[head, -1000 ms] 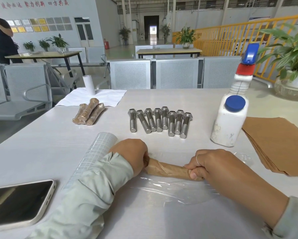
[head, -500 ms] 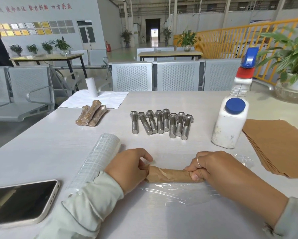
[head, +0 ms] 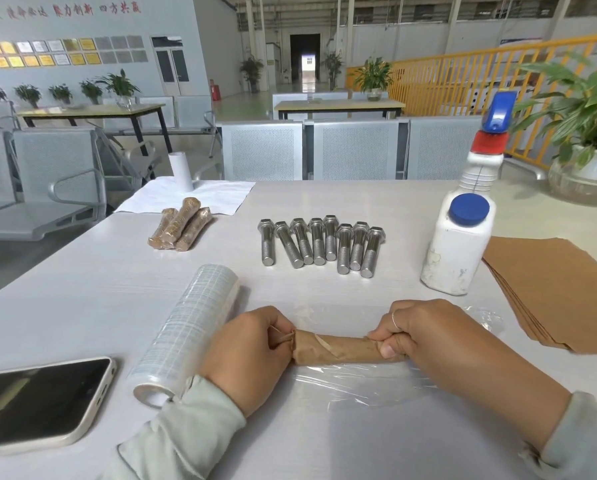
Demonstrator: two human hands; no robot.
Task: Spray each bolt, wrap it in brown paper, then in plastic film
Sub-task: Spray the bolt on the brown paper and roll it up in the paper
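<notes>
Film-wrapping looked to be the step in hand: the paper stage seemed finished for this bolt, and the clear layer was about to go on. At about eight o'clock lay a dark phone (head: 41, 400), and just right of it the roll of plastic film (head: 189, 327), pointing toward twelve. The left hand (head: 245, 358) had its fingers curled round the left end of the paper-wrapped bolt (head: 338, 349), pinching the twisted paper there. That bolt lay crosswise near six o'clock, a brown, creased tube resting on a loose sheet of film (head: 359, 379) spread flat on the table (head: 324, 202). The right hand (head: 428, 337) gripped its right end, thumb underneath and fingers closed over the top. Up at eleven o'clock three wrapped bolts (head: 181, 225) sat bundled together; at twelve, eight bare bolts (head: 321, 242) waited in a row, heads away. Toward two o'clock stood the white spray bottle (head: 459, 244), and at three a stack of brown paper (head: 560, 289). Next, I judged, the tube would need rolling so the sheet clings round it, with both ends kept tight to stop the paper springing open.
</notes>
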